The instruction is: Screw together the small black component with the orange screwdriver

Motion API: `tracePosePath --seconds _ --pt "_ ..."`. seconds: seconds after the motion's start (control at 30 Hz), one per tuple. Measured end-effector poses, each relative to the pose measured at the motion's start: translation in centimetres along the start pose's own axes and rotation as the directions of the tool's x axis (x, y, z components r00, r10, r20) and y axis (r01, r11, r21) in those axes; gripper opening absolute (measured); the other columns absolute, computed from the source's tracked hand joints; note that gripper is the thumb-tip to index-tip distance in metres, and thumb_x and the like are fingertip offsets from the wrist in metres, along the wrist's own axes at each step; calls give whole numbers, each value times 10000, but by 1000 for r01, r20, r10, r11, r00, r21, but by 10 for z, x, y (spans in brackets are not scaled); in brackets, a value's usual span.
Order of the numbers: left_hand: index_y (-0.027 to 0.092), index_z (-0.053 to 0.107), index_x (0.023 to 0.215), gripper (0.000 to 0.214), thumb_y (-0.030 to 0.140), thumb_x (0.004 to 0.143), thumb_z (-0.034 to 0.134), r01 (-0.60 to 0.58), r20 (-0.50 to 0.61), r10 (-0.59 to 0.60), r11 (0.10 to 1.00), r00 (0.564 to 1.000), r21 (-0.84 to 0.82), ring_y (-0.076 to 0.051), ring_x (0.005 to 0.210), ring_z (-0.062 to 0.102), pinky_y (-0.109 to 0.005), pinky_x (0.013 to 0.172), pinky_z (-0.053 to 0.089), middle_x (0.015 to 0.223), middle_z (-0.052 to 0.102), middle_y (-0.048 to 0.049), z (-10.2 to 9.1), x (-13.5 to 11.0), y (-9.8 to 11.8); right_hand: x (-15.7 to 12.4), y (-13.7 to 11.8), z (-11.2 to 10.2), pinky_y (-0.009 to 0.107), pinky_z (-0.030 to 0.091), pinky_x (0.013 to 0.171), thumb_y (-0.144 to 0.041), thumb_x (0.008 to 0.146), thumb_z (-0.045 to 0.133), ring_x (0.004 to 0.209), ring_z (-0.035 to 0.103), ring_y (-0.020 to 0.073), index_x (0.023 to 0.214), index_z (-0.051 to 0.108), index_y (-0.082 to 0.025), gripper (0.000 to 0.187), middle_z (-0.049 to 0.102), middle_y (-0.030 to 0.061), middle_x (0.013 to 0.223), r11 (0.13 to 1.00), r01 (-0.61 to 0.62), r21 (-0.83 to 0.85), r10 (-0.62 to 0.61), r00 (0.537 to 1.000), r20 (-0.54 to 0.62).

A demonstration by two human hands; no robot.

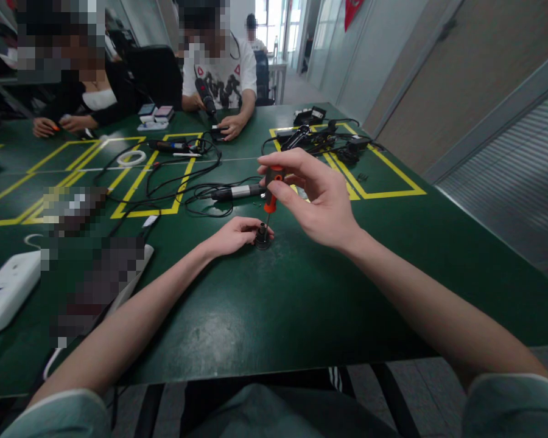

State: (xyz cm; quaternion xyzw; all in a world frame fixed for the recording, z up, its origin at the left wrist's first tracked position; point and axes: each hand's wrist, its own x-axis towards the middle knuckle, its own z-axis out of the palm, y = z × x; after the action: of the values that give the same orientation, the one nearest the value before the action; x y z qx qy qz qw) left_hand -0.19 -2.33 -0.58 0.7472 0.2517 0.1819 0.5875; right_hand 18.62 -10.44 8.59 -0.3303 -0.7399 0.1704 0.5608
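Note:
With thumb and fingers, my right hand (322, 198) grips a screwdriver (271, 198) by its orange and black handle. The screwdriver stands nearly upright, its thin shaft pointing down at a small black round part (262, 237) on the green table. Closed around the left side of that part, my left hand (232, 236) steadies it against the tabletop. Whether the tip sits in a screw is too small to tell. Just behind the hands lies a black and silver cylindrical tool (237, 193) with a cable.
Black cables and tools (301, 139) lie inside yellow tape outlines at the back right. Another corded tool (168, 146) rests further left. A white power strip (11, 292) is at the left edge. Across the table (347, 304), a person in a white shirt (242, 73) handles a black power tool (205, 96).

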Motion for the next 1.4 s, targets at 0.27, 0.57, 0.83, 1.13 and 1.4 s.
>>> tracePosePath --seconds 0.27,0.57,0.83,1.13,1.4 --pt "133 806 982 390 129 723 514 24 -46 -22 999 999 43 -143 769 680 -223 655 486 962 803 -69 3 1 2 0 -1 0 377 631 911 -410 1010 623 1098 709 209 1241 717 -263 291 741 53 1191 1000 4 26 -4 1000 9" --pt "129 795 1033 441 123 676 537 12 -17 -11 1000 1000 8 -168 864 710 -248 753 536 1002 809 -72 1 1 0 -2 1 2 380 650 872 -475 1042 541 1058 710 204 1274 682 -271 340 724 63 1263 996 -31 87 28 999 30" --pt "128 807 1001 432 118 661 540 22 -32 -22 1000 999 -1 -174 838 709 -246 710 531 996 808 -76 1 1 -1 -1 -1 2 368 634 903 -505 1023 580 1068 709 196 1235 682 -256 342 723 57 1216 998 -31 45 30 999 42" --pt "137 821 989 418 111 684 536 19 -44 -20 1000 999 -5 -165 823 714 -236 710 534 979 815 -67 2 1 1 -2 -1 0 393 645 893 -430 1026 587 1093 699 218 1228 721 -297 277 717 50 1206 999 6 33 -7 1000 26" --pt "133 829 973 379 131 721 545 2 -43 -1 1000 999 21 -156 800 705 -220 669 501 966 815 -79 1 1 0 -1 2 1 375 639 893 -400 995 646 1089 693 215 1184 726 -275 240 708 58 1209 1000 10 4 -10 1000 -21"
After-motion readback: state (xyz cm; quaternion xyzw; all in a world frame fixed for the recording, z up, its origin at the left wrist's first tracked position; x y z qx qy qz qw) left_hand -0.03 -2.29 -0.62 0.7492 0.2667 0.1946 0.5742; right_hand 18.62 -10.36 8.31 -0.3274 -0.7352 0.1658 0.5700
